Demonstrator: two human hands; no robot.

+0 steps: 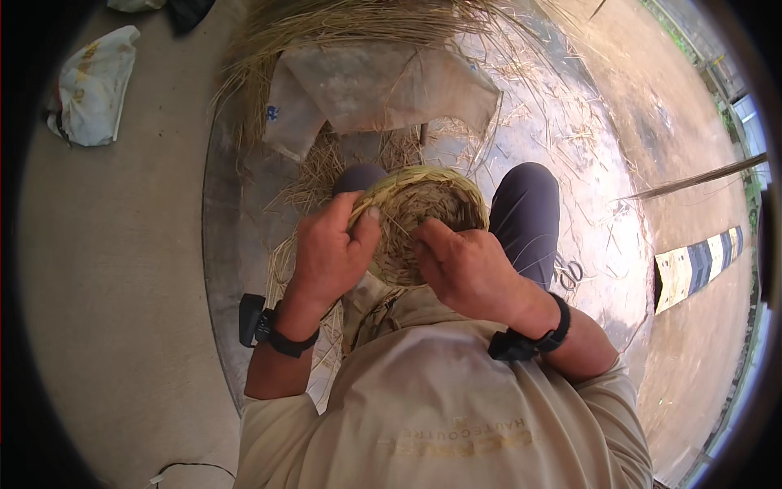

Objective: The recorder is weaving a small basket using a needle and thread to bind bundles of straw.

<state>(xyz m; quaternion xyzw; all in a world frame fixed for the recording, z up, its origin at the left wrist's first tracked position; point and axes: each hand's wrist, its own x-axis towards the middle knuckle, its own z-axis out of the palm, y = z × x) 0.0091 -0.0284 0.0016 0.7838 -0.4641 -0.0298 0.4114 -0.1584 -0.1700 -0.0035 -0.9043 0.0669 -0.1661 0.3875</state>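
A round woven straw basket (395, 244) rests in my lap between my knees, its opening tilted up toward me. The rim looks greener than the browner inside. On the left side of that rim my left hand (338, 244) is closed, thumb over the inner edge and fingers wrapped round the outside. My right hand (464, 261) is at the near right part of the opening, fingers curled into a pinch. A thin straw strand seems to run toward those fingertips, but what they hold is hidden. Both wrists wear black bands with small devices.
Beyond my knees a dirty plastic sheet (375, 85) lies in front of a large pile of long straw (350, 28). Scissors (569, 274) lie right of my right knee. A white sack (96, 85) lies far left, and a striped bar (699, 267) is at the right.
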